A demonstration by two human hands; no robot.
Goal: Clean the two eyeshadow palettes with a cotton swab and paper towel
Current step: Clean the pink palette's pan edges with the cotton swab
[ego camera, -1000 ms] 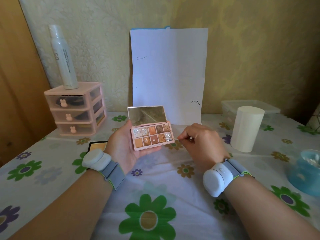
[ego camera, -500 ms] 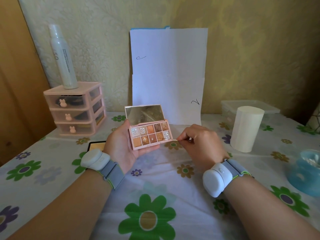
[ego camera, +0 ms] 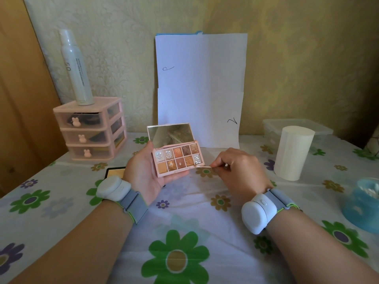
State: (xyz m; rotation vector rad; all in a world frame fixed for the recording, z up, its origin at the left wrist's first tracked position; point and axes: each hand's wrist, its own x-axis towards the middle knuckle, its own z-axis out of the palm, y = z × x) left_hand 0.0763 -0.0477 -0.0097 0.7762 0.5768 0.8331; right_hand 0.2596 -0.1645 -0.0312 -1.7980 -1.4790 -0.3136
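Open pink palette (ego camera: 178, 158), light, rigid, cradled in left hand (ego camera: 143, 175); pans crumbly. Thin bendy cotton swab (ego camera: 203, 166) pinched by right hand (ego camera: 238, 171), tip at lower-right rim.

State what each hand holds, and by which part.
Left hand cradles the open pink palette under its base. Right hand pinches the cotton swab by its stick.

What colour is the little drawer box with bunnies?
Pink, with see-through drawers, in the head view: drawer box.
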